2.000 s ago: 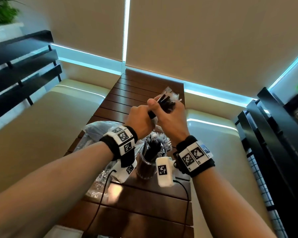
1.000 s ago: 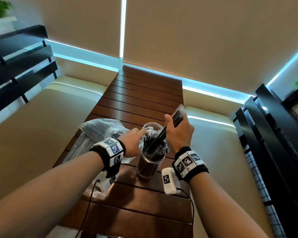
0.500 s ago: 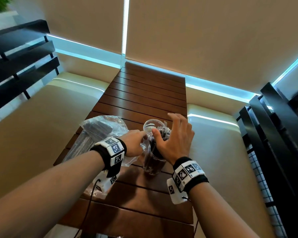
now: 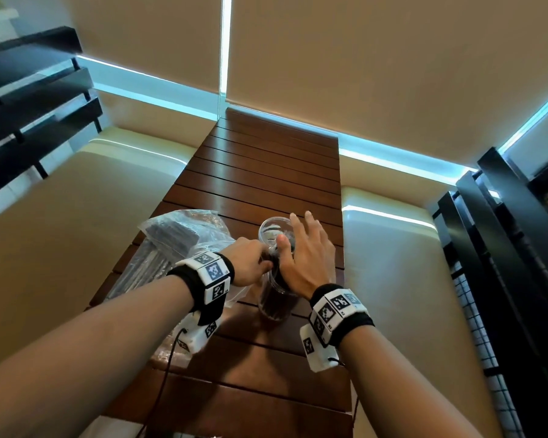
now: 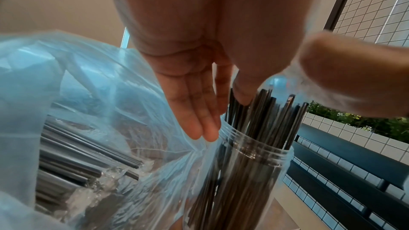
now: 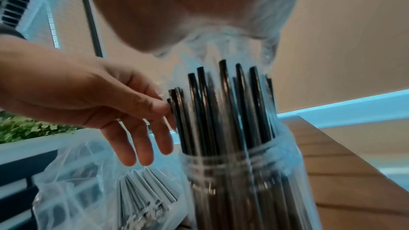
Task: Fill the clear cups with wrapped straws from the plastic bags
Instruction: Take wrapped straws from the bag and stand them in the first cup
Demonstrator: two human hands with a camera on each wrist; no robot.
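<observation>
The clear cup [image 4: 274,298] stands upright on the slatted wooden table [image 4: 266,172], near its right edge and close in front of you, packed with black wrapped straws [image 6: 223,107] that poke out above its rim. A second clear cup [image 4: 271,230] shows just behind it, mostly hidden by your hands; you cannot tell from here what it holds.

Your right hand [image 4: 304,257] lies over the tops of the straws with the fingers straight and spread, the palm pressing down on the crinkled wrapper ends; it grasps nothing. Your left hand [image 4: 249,263] sits just left of the cup, fingers [image 6: 141,139] loosely extended, the index fingertip and thumb touching the outermost straws near their tops. It looks like a light touch rather than a firm pinch, and the other fingers hang free above the bag.

The plastic bag [image 4: 184,235] lies on the table to the left, touching the cup's side, its mouth open toward the cup, with more wrapped straws lying flat inside it [image 5: 84,160]. Cream cushioned benches [image 4: 76,235] flank the table on both sides.
</observation>
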